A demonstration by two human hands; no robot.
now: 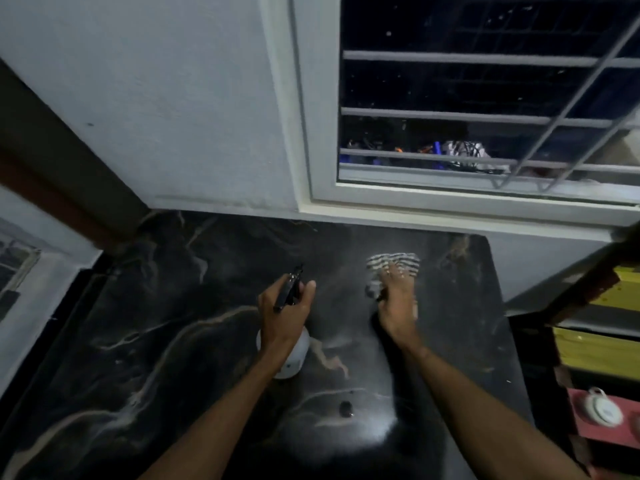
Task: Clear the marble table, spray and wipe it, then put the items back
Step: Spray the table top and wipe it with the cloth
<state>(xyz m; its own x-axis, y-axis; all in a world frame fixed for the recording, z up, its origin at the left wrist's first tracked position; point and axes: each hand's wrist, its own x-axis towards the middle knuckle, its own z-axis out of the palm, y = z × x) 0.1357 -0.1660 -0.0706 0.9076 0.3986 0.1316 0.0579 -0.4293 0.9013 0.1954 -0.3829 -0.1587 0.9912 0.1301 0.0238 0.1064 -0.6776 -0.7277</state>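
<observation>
1. black marble table (173,306) with pale, wandering veins fills the lower part of the view, its far edge against a white wall (156,98) and the sill of a barred window (485,98).
2. left hand (284,313) is clenched round the neck of a spray bottle (292,355), fingers wrapped about the black trigger head (287,292), with the thumb lying along its right side.
3. the bottle's white round body hangs below the wrist, above the middle of the table; whether it touches the marble cannot be told.
4. right hand (398,306) lies on a striped cloth (398,261) with its fingers spread and fairly straight, pressing it down on the far right part of the table rather than clutching it; the hand is somewhat blurred.
5. the cloth, white with dark stripes, shows beyond the fingertips and bunches a little by the left side of the hand.
6. a small dark round object (346,408) sits on the marble nearer the person, between the two forearms, beside a bright patch of glare.
7. to the right of the table stands a dark shelf (588,306) with yellow things on it, and lower down a pink tray (595,434) bearing a white round item (604,412).
</observation>
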